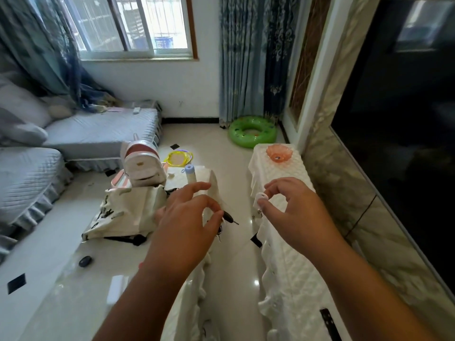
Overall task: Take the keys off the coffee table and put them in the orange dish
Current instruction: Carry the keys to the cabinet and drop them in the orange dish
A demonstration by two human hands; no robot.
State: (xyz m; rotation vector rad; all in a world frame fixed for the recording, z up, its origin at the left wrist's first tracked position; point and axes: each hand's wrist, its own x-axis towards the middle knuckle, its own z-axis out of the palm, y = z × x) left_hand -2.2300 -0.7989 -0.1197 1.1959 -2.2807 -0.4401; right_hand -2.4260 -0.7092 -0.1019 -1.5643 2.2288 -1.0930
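Orange plastic marks the goal: the orange dish [279,153] sits at the far end of the white-covered surface [290,254], right of centre in the upper half of the frame, with something small and shiny in its bowl. The keys [229,219] are off the coffee-table surface [73,291] and hang in the air at mid-frame, over the strip of floor between the two pieces of furniture. The left hand [187,217] pinches their dark end between thumb and forefinger, with the other fingers spread clear, probably so the bunch dangles freely. The right hand [293,207] pinches a white tag [259,199] between thumb and forefinger. The tag may belong to the same bunch, though any link between the two is too small to make out. Holding both ends would keep the bunch from swinging on the way. The dish lies well beyond both hands, so I judge the carry roughly half done. Left of the hands, a tote bag [123,212], a white backpack [142,166] and a pale bottle [190,174] stand on the coffee-table surface.
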